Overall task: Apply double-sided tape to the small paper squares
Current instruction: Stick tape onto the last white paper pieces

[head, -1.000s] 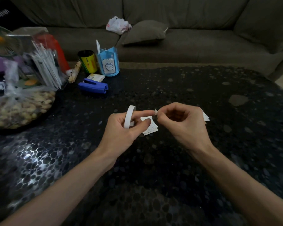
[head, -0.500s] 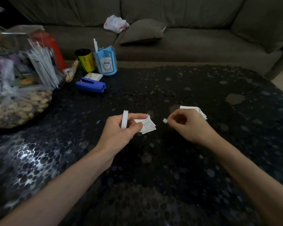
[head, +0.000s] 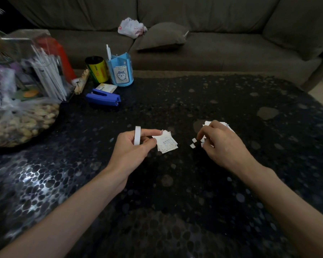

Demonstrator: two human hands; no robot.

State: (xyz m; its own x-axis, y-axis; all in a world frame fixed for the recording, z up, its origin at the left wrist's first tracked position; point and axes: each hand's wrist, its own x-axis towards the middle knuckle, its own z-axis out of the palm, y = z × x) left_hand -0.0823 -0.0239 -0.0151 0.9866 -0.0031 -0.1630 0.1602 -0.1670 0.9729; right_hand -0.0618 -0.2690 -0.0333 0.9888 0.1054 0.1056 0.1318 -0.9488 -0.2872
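My left hand (head: 129, 151) pinches a small stack of printed paper squares (head: 167, 144) between thumb and forefinger, just above the black table (head: 175, 183). A white roll of double-sided tape (head: 137, 135) sits like a ring over that hand's fingers. My right hand (head: 226, 148) is lowered to the table on the right with its fingers curled. Its fingertips pinch a tiny white piece (head: 202, 143), and two more tiny white pieces (head: 193, 143) lie just left of them. Another pile of paper squares (head: 207, 123) shows behind the right hand, mostly hidden.
At the back left stand a blue stapler (head: 103, 98), a blue pen holder (head: 120, 71), a yellow can (head: 97, 69), a bag of peanuts (head: 17, 121) and a clear holder of white sticks (head: 47, 75). A sofa (head: 213, 43) runs behind the table.
My right hand has drawn away from the left and gone down to the table on the right with its small white piece. My left hand has stayed put with roll and squares.
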